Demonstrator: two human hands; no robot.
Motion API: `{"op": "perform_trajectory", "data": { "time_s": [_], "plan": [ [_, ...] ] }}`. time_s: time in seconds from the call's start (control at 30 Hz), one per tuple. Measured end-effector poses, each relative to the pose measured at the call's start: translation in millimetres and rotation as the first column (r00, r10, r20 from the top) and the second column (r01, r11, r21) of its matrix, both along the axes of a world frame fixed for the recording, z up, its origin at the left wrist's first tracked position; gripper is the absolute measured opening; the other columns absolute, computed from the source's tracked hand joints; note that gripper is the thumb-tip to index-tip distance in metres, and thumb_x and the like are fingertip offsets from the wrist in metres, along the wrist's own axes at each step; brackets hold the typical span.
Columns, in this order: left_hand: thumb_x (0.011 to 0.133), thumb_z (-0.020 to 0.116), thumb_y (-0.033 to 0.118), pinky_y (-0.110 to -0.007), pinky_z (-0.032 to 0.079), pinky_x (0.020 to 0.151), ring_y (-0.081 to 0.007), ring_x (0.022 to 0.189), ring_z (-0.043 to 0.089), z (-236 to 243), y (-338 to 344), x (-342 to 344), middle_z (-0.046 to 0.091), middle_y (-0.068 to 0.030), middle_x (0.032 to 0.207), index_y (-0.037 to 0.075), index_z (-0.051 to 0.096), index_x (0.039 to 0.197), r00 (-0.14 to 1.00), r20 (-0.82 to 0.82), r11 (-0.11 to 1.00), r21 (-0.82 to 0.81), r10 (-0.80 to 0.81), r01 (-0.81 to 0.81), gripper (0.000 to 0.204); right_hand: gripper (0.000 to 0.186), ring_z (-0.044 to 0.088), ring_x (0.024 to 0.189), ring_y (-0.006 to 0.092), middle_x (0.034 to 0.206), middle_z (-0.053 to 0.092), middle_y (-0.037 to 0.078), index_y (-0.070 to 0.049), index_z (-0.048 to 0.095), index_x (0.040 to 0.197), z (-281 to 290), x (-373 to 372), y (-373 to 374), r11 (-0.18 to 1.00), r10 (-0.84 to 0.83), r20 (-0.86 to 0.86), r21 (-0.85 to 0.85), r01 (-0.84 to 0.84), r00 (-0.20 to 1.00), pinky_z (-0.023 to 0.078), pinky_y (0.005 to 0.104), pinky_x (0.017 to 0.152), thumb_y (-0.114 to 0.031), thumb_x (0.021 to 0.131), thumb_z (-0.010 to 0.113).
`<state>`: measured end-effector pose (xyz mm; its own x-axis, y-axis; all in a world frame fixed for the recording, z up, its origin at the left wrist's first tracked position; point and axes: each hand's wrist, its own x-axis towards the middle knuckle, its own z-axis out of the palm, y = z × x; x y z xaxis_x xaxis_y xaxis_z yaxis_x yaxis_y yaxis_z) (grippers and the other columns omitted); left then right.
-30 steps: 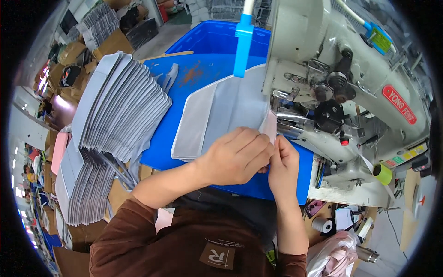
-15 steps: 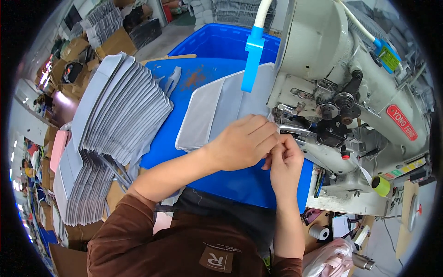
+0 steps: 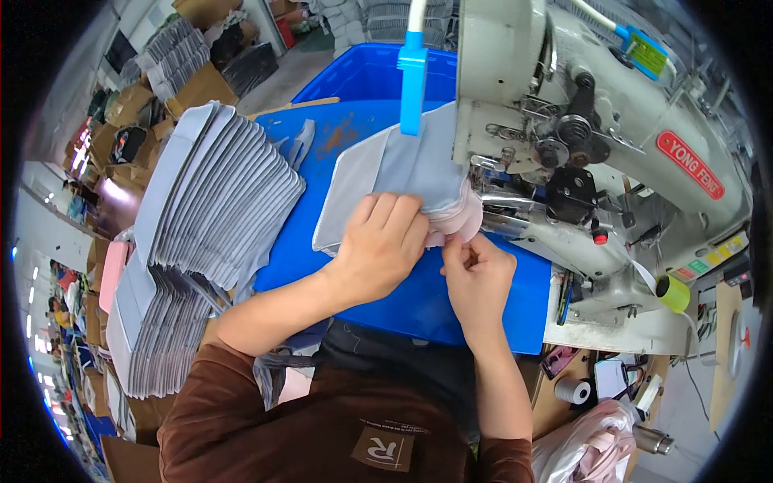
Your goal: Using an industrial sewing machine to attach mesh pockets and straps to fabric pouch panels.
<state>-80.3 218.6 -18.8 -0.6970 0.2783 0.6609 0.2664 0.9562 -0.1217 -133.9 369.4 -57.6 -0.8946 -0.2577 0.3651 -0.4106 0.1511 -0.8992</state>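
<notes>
A light grey fabric panel (image 3: 427, 165) with a pale bound edge lies on the blue worktop (image 3: 403, 326), its right side by the needle area of the sewing machine (image 3: 503, 76). Its near right corner is bunched, showing pinkish cloth (image 3: 462, 219). My left hand (image 3: 378, 248) rests across the panel, fingers curled on the cloth beside the bunched part. With thumb and finger pinched together, my right hand (image 3: 481, 280) grips the lower edge of the pinkish cloth. The fingertips of both hands are partly hidden.
Stacked grey fabric panels (image 3: 213, 189) stand to the left. Behind the worktop is a blue bin (image 3: 362, 72). A blue clip-like fitting (image 3: 413, 88) hangs above the panel. On the lower right are a white thread spool (image 3: 572, 391) and a yellow-green tape roll (image 3: 673, 294).
Both hands have shifted left and drawn apart, my left one most. The pinkish cloth at the panel's corner now shows between them. The view has turned slightly.
</notes>
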Motion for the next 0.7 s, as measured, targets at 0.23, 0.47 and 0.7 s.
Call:
{"op": "perform_trajectory", "data": {
  "time_s": [0.23, 0.47, 0.7],
  "plan": [
    [0.069, 0.071, 0.009, -0.040, 0.051, 0.077, -0.0292, 0.091, 0.062, -7.1, -16.2, -13.8, 0.064, -0.0171, 0.118, -0.004, 0.068, 0.092, 0.892, -0.315, 0.930, -0.281, -0.323, 0.238, 0.027, 0.023, 0.062, 0.047, 0.0237, 0.056, 0.063, 0.012, 0.001, 0.065, 0.071, 9.5, 6.9, -13.5, 0.995, 0.069, 0.143, -0.081, -0.057, 0.987, 0.047, 0.0330, 0.049, -0.013, 0.089, 0.069],
    [0.079, 0.062, 0.015, -0.037, 0.053, 0.085, -0.0262, 0.102, 0.066, 20.0, -12.2, -22.8, 0.071, -0.0128, 0.107, 0.000, 0.068, 0.090, 0.872, -0.251, 0.809, -0.539, -0.420, 0.234, 0.019, 0.018, 0.063, 0.047, 0.0240, 0.057, 0.063, 0.013, 0.002, 0.061, 0.070, -4.0, -1.9, -6.0, 0.994, 0.102, -0.025, 0.036, -0.101, 0.994, 0.047, 0.0341, 0.047, -0.007, 0.084, 0.069],
    [0.079, 0.062, 0.015, -0.039, 0.053, 0.091, -0.0273, 0.102, 0.068, 26.2, 12.4, -15.7, 0.070, -0.0151, 0.105, 0.000, 0.067, 0.090, 0.952, -0.024, 0.832, -0.493, -0.305, 0.254, 0.020, 0.015, 0.061, 0.055, 0.0385, 0.058, 0.058, 0.020, 0.000, 0.059, 0.066, -3.1, -12.2, -1.0, 0.989, 0.148, -0.283, 0.031, -0.145, 0.948, 0.047, 0.0423, 0.050, -0.005, 0.070, 0.071]
  ]
}}
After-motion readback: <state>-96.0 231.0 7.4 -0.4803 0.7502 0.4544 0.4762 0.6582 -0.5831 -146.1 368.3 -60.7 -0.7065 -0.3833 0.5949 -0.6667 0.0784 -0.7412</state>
